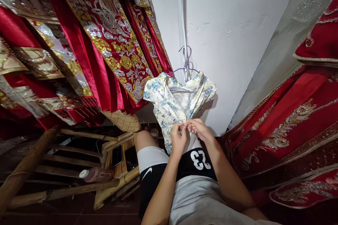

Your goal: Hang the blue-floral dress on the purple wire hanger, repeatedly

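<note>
A white floral blouse [169,109] with blue and yellow flowers hangs in front of me on a thin purple hanger [189,58]. Its neckline lies open above my hands, and the front edges meet where my fingers are. My left hand [179,134] pinches the blouse at the front edge. Close against it, my right hand [196,128] has thumb and forefinger closed on the same spot of cloth. Whatever small fastening may lie between the fingertips is too small to make out. The lower part of the blouse hangs over my lap, partly behind my forearms.
Red gowns with gold and silver embroidery [113,38] hang at the left, and more red embroidered garments [287,130] at the right. A bamboo chair [105,182] at lower left bears a pink bottle [96,175]. Behind the blouse stands a white wall [232,52].
</note>
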`<state>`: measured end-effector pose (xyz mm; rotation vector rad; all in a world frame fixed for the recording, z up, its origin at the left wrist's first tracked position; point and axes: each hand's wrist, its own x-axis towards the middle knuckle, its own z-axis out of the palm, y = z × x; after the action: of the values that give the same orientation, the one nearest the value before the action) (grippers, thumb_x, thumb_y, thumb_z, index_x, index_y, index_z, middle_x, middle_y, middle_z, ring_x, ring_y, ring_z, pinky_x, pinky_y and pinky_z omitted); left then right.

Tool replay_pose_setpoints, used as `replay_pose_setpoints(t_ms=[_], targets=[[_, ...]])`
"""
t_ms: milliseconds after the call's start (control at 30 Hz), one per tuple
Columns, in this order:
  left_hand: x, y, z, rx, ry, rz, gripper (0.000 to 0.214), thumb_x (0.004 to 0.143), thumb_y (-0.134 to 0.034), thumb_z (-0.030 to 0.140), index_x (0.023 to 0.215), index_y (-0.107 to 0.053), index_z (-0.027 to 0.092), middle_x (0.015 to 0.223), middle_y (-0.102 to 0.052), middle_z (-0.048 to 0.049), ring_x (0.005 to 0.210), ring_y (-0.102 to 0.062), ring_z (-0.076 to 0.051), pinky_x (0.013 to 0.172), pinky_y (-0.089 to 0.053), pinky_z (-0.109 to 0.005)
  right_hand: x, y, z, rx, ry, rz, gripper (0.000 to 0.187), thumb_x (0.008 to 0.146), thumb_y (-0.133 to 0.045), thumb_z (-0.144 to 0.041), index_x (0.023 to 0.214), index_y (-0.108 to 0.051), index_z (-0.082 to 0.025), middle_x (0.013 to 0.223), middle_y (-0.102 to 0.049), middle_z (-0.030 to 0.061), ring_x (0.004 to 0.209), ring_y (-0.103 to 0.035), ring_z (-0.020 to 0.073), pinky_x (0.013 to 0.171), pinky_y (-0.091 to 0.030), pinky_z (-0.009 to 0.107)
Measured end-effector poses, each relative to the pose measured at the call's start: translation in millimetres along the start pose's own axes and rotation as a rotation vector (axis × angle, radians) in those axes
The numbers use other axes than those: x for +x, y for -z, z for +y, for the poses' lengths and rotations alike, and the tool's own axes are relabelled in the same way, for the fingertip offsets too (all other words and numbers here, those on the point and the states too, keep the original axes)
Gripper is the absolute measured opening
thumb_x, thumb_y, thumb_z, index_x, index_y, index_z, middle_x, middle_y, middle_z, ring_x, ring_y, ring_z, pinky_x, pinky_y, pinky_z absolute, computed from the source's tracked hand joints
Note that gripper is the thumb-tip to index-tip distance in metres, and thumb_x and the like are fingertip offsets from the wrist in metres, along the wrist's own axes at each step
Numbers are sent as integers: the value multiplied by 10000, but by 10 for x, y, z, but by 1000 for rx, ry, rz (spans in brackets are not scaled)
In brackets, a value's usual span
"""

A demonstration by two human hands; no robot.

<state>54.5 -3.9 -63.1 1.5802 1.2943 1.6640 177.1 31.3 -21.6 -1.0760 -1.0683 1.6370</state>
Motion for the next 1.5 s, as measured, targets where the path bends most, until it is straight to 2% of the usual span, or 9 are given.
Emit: replay_pose_setpoints(t_ms=[333, 567, 700, 867, 1000, 1167, 1267, 1333, 1500], targets=[[-37, 14, -86, 70, -87, 17, 96, 937, -576, 244, 882, -641, 198, 850, -626, -36, 809, -616, -182, 744, -486, -295, 39, 106, 96, 104, -80, -72, 219, 620, -693, -369, 630, -618, -164, 452, -475, -40, 394, -307, 48, 396, -177, 197], [-18, 27, -90, 60, -96, 4, 102, 936, -559, 234, 878, -634, 196, 847, -625, -38, 809, -608, -182, 737, -482, -295, 37, 44, 72, 216, -85, -88, 195, 648, -694, -345, 665, -593, -179, 457, -383, -76, 394, -223, 47, 391, -173, 211], [2, 56, -93, 93, -105, -9, 102, 934, -557, 239, 886, -636, 198, 843, -626, -41, 805, -604, -188, 732, -479, -298, 161, 25, -266, 287, 26, -7, 148, 694, -709, -290, 708, -612, -179, 477, -391, -77, 391, -233, 51, 373, -181, 220], [-90, 22, -44, 121, -141, -67, 114, 945, -535, 241, 869, -613, 208, 837, -609, -43, 807, -604, -197, 728, -470, -298, 414, 9, -1023, 330, 161, 52, 61, 774, -643, -171, 723, -616, -150, 504, -422, -70, 385, -267, 38, 348, -173, 186], [-235, -12, 8, 133, -159, -157, 137, 965, -502, 225, 865, -596, 215, 850, -591, -50, 814, -601, -200, 718, -465, -295, 532, -1, -1585, 339, 234, 64, 111, 837, -561, -116, 733, -598, -129, 518, -436, -69, 374, -279, 21, 335, -158, 153], [-298, 34, -53, 195, -175, -269, 148, 963, -476, 206, 874, -593, 219, 859, -615, -58, 834, -618, -214, 731, -473, -313, 498, 4, -1817, 300, 343, 48, 143, 858, -622, -200, 740, -553, -158, 505, -399, -92, 355, -265, 23, 325, -174, 152], [-63, 100, 38, 280, -226, -399, 130, 956, -492, 214, 910, -614, 224, 902, -656, -67, 883, -634, -236, 766, -480, -342, 441, -33, -1730, 261, 389, 47, 167, 854, -632, -244, 730, -553, -165, 496, -415, -86, 368, -307, 30, 342, -198, 151], [242, 148, 248, 285, -308, -436, 115, 958, -517, 240, 948, -631, 229, 948, -679, -77, 938, -643, -250, 817, -485, -365, 396, -62, -1666, 253, 423, 63, 156, 840, -625, -250, 724, -569, -163, 490, -435, -80, 378, -324, 34, 354, -212, 152], [1211, 236, 1104, 235, -551, -253, 195, 979, -520, 240, 1137, -630, 206, 931, -690, -65, 854, -648, -213, 811, -491, -349, 222, -123, -1634, 147, 546, 83, 127, 818, -610, -207, 707, -618, -148, 504, -472, -57, 419, -390, 41, 401, -274, 151]])
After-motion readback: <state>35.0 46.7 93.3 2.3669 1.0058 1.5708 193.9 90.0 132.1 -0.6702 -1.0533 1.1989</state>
